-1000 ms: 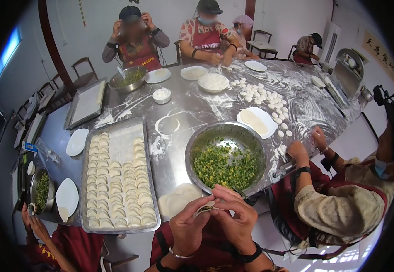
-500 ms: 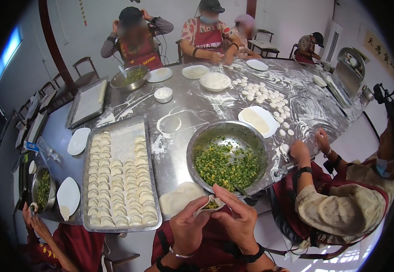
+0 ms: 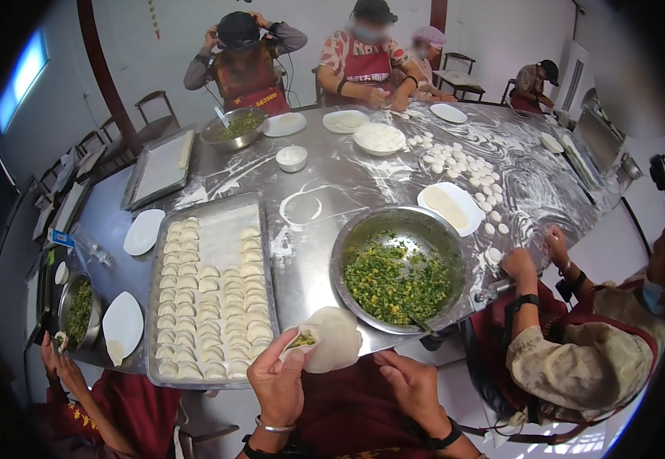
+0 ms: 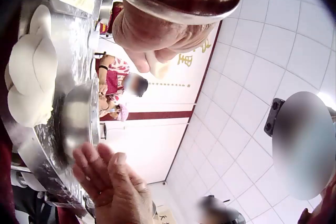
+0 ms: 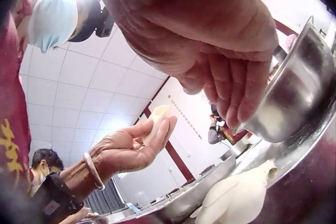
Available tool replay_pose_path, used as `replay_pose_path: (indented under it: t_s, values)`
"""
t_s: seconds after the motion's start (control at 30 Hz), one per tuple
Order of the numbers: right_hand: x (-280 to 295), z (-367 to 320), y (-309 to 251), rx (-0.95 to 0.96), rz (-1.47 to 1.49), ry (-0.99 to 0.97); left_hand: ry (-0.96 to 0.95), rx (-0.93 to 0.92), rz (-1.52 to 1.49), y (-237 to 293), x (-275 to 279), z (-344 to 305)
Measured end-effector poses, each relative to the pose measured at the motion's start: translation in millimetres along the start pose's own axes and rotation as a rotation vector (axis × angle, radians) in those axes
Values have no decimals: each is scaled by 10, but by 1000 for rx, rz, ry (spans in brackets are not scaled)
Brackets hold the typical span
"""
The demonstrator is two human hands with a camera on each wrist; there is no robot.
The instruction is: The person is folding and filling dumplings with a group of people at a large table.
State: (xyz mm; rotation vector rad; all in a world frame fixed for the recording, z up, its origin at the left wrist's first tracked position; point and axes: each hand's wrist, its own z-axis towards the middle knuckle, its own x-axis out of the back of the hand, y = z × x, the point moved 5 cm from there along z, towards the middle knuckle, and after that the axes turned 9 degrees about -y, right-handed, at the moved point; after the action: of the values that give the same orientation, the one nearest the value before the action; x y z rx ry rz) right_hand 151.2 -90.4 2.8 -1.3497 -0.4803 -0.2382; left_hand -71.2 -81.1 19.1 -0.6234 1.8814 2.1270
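My left hand pinches a partly folded dumpling, its wrapper gaping so the green and yellow filling shows. From the right wrist view, the same dumpling sits between the thumb and fingers. My right hand is apart from it, by the table edge below the steel bowl; its fingers are extended and hold nothing. Beside the dumpling lies a pile of round dough wrappers, overhanging the table edge. Chopped green and yellow filling covers the bottom of the large steel bowl.
Left of the wrappers is a metal tray with rows of folded dumplings. Behind the bowl, a white plate carries wrappers, near many small dough pieces. Other people work around the floured steel table, one close on the right.
My right hand has let go of the dumpling and moved right. The left hand has carried it left, uncovering the wrapper pile. The head view has shifted slightly.
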Motion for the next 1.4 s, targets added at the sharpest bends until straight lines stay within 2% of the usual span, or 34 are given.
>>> replay_pose_path:
  t_s: [0.07, 0.1, 0.2, 0.23, 0.33, 0.37, 0.43, 0.5, 0.57, 0.67, 0.7, 0.8, 0.83, 0.93, 1.07, 1.17, 1.27, 1.3, 1.4]
  values:
    - [7, -27, 183, -219, 52, 35, 12, -5, -7, 14, 50, 8]
    - [-38, -53, 388, -297, 298, 148, 17, -10, -17, 25, 60, 18]
    - [12, 17, 517, -406, 247, -3, 33, -16, -43, 36, 139, 47]
    - [-52, 63, 430, -361, 194, -104, 43, -19, -50, 37, 182, 46]
    - [-373, 432, -54, -74, -174, -220, 95, -18, -56, 54, 291, 55]
    - [-497, 656, -213, -40, -232, -272, 112, -11, -55, 71, 338, 57]
    - [-825, 1097, -297, 217, -285, -144, 130, -28, -56, 125, 428, 46]
    - [-1334, 1625, 74, 284, -417, -152, 161, -31, -50, 171, 525, 29]
    - [-1630, 2190, 233, 45, -473, -285, 214, -24, -64, 262, 571, 28]
    - [-1804, 2664, 309, -206, -488, -334, 233, -3, -18, 369, 689, 31]
    - [-1814, 2761, 283, -240, -525, -318, 220, 8, 34, 422, 729, 56]
    - [-2019, 3047, 410, -61, -604, -171, 252, 32, 79, 469, 840, 37]
    - [-2066, 3080, 419, -29, -649, -266, 260, 42, 96, 464, 891, 12]
    - [-2157, 3090, 427, 21, -773, -348, 291, 19, 62, 463, 934, 15]
    - [-2015, 2797, 345, 109, -803, -358, 251, 14, 12, 501, 904, 43]
    - [-2011, 2591, 497, 29, -822, -352, 233, -46, -20, 486, 840, 192]
    - [-1937, 2379, 484, -70, -828, -585, 190, -96, -57, 560, 665, 273]
    - [-1922, 2306, 467, 9, -903, -721, 164, -88, -34, 551, 625, 279]
    - [-1418, 2016, -167, -121, -628, -684, 93, -72, -24, 525, 479, 252]
